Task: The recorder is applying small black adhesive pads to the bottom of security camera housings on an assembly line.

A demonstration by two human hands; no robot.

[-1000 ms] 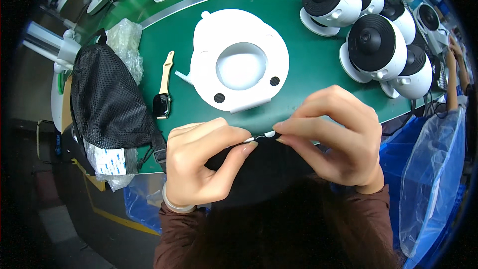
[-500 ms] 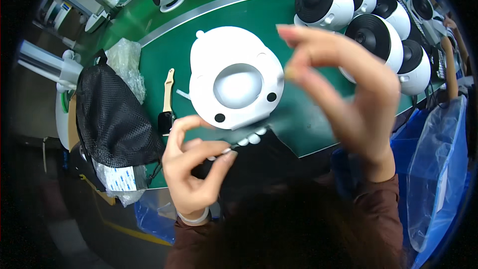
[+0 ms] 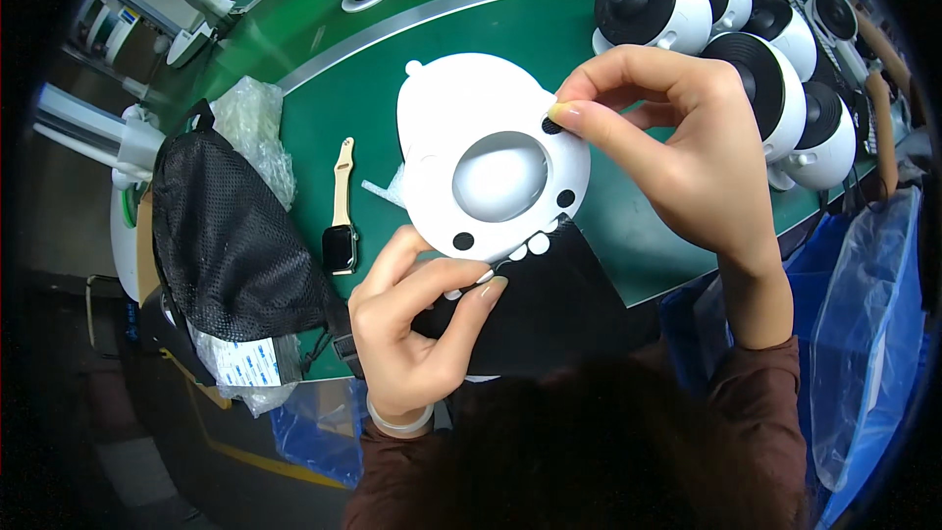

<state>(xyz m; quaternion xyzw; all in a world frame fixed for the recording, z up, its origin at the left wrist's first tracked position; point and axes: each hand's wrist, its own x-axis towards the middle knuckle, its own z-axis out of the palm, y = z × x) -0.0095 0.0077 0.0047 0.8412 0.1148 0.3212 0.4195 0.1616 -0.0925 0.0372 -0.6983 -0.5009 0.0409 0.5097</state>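
Observation:
A white rounded device (image 3: 442, 118) lies on the green table with its ring-shaped base (image 3: 432, 198) facing up. Two black round pads (image 3: 463, 241) sit on the ring. At the ring's right edge, my right hand (image 3: 677, 128) pinches thumb and index finger at another black round pad (image 3: 552, 127), which touches the base. Below the device, my left hand (image 3: 417, 319) is closed in a pinch on a strip of white round stickers (image 3: 538, 243). The strip's far end reaches under the base's near edge.
A watch (image 3: 340, 248) with a tan strap lies left of the device, beside a black mesh bag (image 3: 235, 236) and bubble wrap (image 3: 253, 137). Several black-and-white round devices (image 3: 648, 2) crowd the right. A black sheet (image 3: 559, 309) covers the near table edge; blue bins (image 3: 805, 334) stand right.
My right hand has come down and left to the ring's edge, where a third black pad now shows. The strip in my left hand shifted slightly right, and the whole view shifted a little.

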